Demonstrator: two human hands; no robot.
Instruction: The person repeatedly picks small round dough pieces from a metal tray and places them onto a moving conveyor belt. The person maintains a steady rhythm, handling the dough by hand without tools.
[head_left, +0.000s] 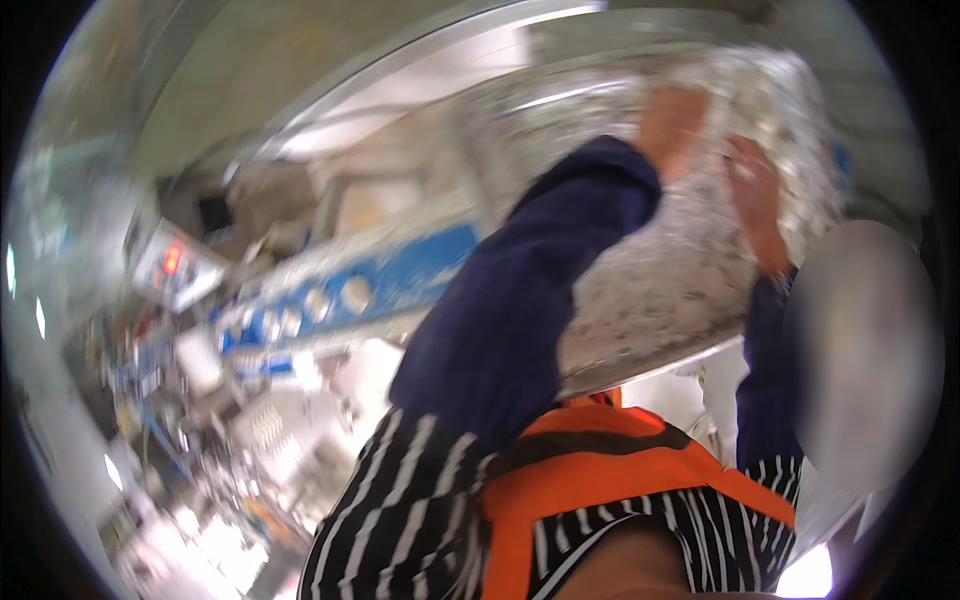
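Observation:
My left hand (675, 135), below a dark blue sleeve cover, reaches over a shiny metal work surface (652, 292). It is motion-blurred, and its fingers cannot be made out. My right hand (754, 184) is close beside it on the right, with the fingers seeming bent. Next to both hands lies a glossy heap of what looks like clear plastic film or bags (787, 112). Whether either hand grips the plastic cannot be told. Dark specks or wet spots dot the metal near my body.
A blue conveyor belt (420, 259) with several round pale pieces (356, 295) runs to the left. Beyond it stands a pale box with a red lit display (172, 259). Blurred clutter fills the lower left. A blurred grey oval (870, 360) hides part of the right side.

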